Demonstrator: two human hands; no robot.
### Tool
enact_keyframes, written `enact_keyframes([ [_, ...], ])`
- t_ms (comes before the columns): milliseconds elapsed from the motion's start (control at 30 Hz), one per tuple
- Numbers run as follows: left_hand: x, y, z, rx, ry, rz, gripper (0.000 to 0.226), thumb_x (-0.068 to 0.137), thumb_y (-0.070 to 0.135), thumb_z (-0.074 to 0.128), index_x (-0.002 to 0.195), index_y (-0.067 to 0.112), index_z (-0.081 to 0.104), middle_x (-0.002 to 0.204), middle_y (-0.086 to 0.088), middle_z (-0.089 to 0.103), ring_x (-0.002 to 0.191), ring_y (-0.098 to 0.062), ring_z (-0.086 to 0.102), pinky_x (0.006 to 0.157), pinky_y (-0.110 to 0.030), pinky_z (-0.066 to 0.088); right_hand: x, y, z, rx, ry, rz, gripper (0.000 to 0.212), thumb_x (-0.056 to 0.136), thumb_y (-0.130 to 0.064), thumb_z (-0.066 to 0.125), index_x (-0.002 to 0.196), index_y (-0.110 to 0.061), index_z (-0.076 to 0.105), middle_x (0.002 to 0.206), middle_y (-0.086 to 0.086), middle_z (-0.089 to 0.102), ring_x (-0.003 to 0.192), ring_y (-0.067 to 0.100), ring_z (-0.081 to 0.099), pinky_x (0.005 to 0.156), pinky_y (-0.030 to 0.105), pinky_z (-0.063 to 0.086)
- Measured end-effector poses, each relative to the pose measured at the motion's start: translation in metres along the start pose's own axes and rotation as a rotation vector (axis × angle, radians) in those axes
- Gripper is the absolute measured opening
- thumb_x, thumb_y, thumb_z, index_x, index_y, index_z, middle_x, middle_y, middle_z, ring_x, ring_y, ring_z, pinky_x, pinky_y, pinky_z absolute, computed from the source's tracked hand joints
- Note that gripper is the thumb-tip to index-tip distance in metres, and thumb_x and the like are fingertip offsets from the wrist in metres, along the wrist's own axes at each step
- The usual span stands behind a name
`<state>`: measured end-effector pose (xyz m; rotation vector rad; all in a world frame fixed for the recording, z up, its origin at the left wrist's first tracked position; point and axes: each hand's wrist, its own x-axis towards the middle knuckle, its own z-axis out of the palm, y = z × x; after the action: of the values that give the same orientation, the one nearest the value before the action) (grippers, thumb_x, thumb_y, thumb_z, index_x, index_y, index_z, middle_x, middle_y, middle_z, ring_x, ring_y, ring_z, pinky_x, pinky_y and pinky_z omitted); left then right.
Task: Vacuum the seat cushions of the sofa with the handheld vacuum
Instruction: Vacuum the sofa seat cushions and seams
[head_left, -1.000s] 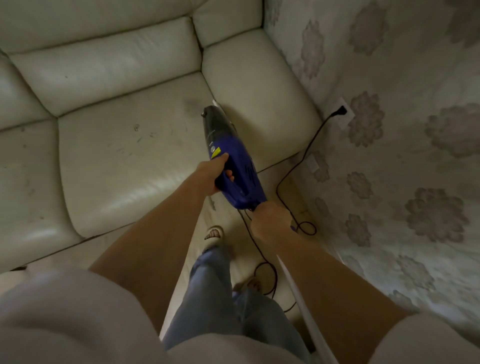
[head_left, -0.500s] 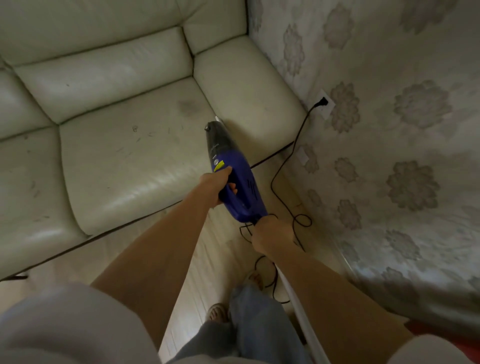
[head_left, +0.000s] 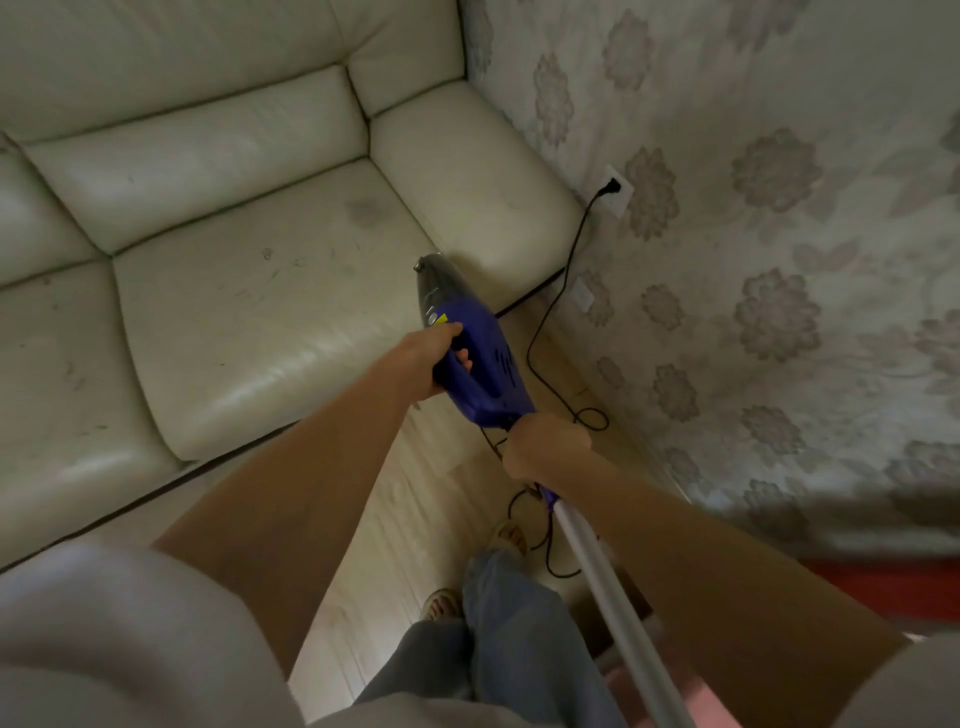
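Vacuum: a blue handheld vacuum (head_left: 475, 353) with a dark nozzle hung over the front right corner of the cream leather seat cushion (head_left: 270, 322), its tip near the armrest (head_left: 467, 171); contact with the cushion could not be told.
Left hand: the left hand (head_left: 426, 364) was wrapped round the loop handle, thumb lying forward on top.
Right hand: the right hand (head_left: 545, 447) was closed round the rear end, where a grey tube (head_left: 597, 577) ran back.
Handling: probably rigid plastic, light enough for one hand; the loop handle looked the natural grip.
Cord: a black cord (head_left: 558, 291) trailed to a wall socket (head_left: 615, 189), likely to tug.
Markings: a yellow sticker (head_left: 441, 318) and pale marks, unreadable.
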<state>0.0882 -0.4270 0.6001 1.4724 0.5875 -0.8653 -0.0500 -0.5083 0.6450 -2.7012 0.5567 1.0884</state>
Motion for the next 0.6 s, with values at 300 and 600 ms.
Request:
enact_keyframes([
  [300,0.016,0.010,0.003,-0.016,0.068,0.034,0.028,0.093,0.024,0.060,0.114,0.009,0.052,0.066,-0.004,0.053,0.052,-0.010,0.049,0.044,-0.022,0.045,0.021,-0.005,-0.001,-0.067,0.105,-0.040,0.029,0.096,-0.011,0.042,0.122,-0.005,0.054,0.118,0.011,0.061,0.106,0.028,0.062,0.087,0.036,0.053],
  [600,0.073,0.048,0.000,-0.067,0.129,0.014,0.037,0.091,0.023,0.063,0.122,0.005,0.053,0.066,-0.005,0.053,0.050,-0.011,0.049,0.038,-0.019,0.045,0.086,-0.015,-0.029,-0.042,0.077,-0.091,0.029,0.095,-0.011,0.043,0.122,-0.006,0.054,0.118,0.010,0.060,0.105,0.026,0.063,0.071,0.030,0.046],
])
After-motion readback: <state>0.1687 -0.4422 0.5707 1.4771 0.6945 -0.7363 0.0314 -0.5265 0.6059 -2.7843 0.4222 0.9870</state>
